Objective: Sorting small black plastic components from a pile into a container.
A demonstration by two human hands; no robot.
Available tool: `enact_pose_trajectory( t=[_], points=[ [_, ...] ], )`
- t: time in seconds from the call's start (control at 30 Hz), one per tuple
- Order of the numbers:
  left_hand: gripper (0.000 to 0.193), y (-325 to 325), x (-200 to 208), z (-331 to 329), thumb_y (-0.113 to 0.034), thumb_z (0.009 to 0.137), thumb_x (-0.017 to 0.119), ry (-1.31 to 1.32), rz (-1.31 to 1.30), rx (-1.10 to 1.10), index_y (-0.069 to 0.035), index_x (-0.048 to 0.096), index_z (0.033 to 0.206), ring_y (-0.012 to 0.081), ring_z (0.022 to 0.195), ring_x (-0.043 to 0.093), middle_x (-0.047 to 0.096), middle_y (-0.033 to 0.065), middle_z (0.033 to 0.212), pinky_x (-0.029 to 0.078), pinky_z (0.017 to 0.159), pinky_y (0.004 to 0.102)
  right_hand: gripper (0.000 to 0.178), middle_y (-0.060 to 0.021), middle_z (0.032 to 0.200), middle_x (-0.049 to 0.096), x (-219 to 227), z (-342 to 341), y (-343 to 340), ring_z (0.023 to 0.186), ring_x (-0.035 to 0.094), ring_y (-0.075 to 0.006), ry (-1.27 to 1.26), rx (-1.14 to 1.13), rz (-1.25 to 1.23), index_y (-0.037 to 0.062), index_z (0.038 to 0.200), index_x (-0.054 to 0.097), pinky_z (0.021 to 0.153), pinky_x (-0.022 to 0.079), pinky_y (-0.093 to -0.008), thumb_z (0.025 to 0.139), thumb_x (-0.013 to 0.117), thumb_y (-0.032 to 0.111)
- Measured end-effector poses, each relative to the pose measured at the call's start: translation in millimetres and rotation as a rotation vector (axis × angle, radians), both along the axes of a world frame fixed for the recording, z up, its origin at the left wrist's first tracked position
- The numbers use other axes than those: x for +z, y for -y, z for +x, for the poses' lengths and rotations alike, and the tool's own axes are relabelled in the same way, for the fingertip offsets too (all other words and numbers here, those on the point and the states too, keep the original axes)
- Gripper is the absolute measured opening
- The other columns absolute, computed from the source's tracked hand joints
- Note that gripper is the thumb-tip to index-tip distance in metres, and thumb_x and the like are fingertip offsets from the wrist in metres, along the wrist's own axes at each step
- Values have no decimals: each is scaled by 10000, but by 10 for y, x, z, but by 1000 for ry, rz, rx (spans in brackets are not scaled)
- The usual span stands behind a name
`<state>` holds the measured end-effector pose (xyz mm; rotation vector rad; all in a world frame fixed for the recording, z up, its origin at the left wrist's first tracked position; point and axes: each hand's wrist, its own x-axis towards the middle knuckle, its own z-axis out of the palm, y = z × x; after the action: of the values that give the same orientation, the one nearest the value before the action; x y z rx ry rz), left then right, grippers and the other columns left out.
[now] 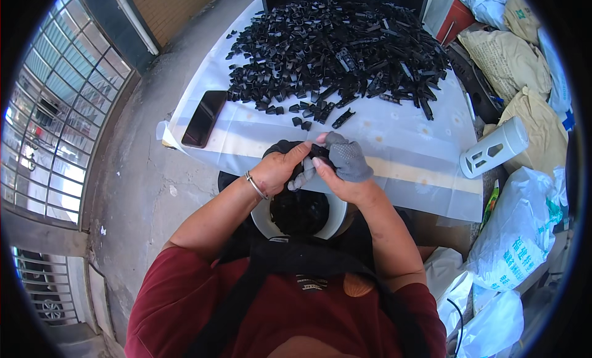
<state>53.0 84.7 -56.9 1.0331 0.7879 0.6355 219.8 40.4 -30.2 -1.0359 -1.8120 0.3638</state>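
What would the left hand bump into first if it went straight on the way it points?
The left hand would probably meet the small black plastic piece, then the partly grey-gloved right hand just beyond, though depth is hard to judge.

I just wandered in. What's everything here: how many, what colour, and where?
Small plastic-looking pieces: too many to count, black, heaped on the table
Sheet-covered table: one, white, in front
Flat rectangular phone: one, dark, table's left side
Patterned cylindrical container: one, pale grey, table's right edge
Round open bucket: one, white, below the hands
Stuffed sacks and bags: several, tan, white and blue, right
Barred metal panels: two, grey, left
Small held piece: one, black, between both hands
Metal bracelet: one, silver, left wrist
Left hand: one, partly grey-gloved, centre
Right hand: one, partly grey-gloved, centre
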Motion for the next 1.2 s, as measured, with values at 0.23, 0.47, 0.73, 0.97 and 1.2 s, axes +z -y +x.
enact_pose_trajectory(
  t=[0.23,0.47,0.73,0.97,1.2],
  points=[
    [374,56,182,-7,-368,893,439,-191,268,183,-35,596,829,98,555,488,560,12,662,400,501,246,215,-106,805,608,84,132,161,735,568,-292,439,-180,-106,70,895,595,650,440,-384,828,531,264],
    [344,88,242,14,-300,896,409,-432,571,166,-8,566,804,231,549,509,541,114,616,421,553,338,169,-95,741,602,34,35,143,691,561,-297,466,-196,-28,87,821,610,611,433,-399,814,533,236],
    [290,17,282,80,-216,891,413,-476,927,100,0,543,746,351,605,533,560,183,659,414,562,388,174,-106,773,616,20,-22,101,729,566,-307,536,-193,-50,80,839,622,670,432,-402,818,523,222],
    [413,-106,346,62,-366,913,369,-388,617,37,-38,538,729,175,466,469,504,45,568,373,460,309,198,-137,756,595,28,4,-21,715,551,-314,384,-177,-15,47,844,597,663,424,-407,840,512,226],
    [403,-327,232,-61,-455,899,357,397,-238,47,-131,433,670,104,371,298,428,7,522,229,339,237,228,-130,685,568,115,202,-19,670,531,-330,280,-164,-89,33,786,577,622,420,-410,850,500,237]
  ],
)
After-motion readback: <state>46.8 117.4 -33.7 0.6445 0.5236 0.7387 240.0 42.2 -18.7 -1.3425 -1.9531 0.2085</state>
